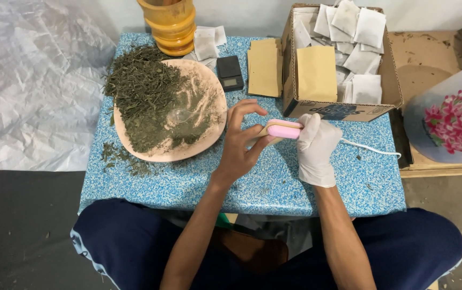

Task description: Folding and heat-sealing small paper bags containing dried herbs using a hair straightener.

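Note:
My left hand (pixel 240 140), bare, pinches a small tan paper pouch (pixel 264 131) over the blue speckled table (pixel 274 182). My right hand (pixel 314 146) wears a white glove and grips a pink handheld sealer (pixel 283 130), clamped across the pouch's edge. A white cord (pixel 370 147) runs from the sealer to the right. To the left of my hands a pink round tray (pixel 215 126) holds a heap of dried green leaves (pixel 142 91) and a clear plastic spoon (pixel 180 115).
A cardboard box (pixel 325 110) with white filter bags and a tan pouch stands behind my hands. Left of it lie stacked tan pouches (pixel 264 67), a small black scale (pixel 229 72), a yellow wooden mortar (pixel 170 24). A flowered plastic bag (pixel 451 118) sits right.

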